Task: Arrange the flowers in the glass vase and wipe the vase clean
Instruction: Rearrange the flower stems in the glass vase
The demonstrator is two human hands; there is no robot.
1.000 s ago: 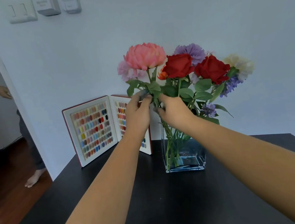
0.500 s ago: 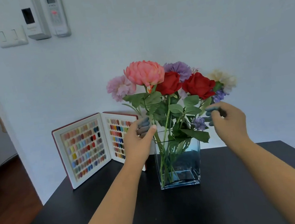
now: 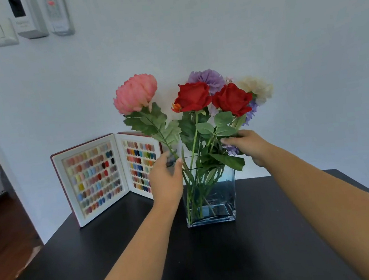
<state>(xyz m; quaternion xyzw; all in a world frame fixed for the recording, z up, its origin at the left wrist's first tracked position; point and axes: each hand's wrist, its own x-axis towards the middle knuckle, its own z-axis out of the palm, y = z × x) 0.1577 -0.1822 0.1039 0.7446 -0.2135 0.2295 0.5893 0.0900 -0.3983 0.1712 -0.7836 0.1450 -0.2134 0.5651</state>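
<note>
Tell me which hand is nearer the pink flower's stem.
Left. The left hand pinches the pink flower by its stem just above the vase rim. The right hand is across the bouquet, among the rose stems.

Both forearms reach forward from the bottom edge, bare, converging slightly toward the middle. The left hand (image 3: 166, 178) is raised with its back toward the camera, thumb and forefinger pinched together at the top right of the hand, the other fingers curled behind them. The right hand (image 3: 247, 145) sits a little higher and well apart from the left, palm turned down and leftward, its fingers (image 3: 226, 140) bent and closed together, thumb hidden beneath.
</note>
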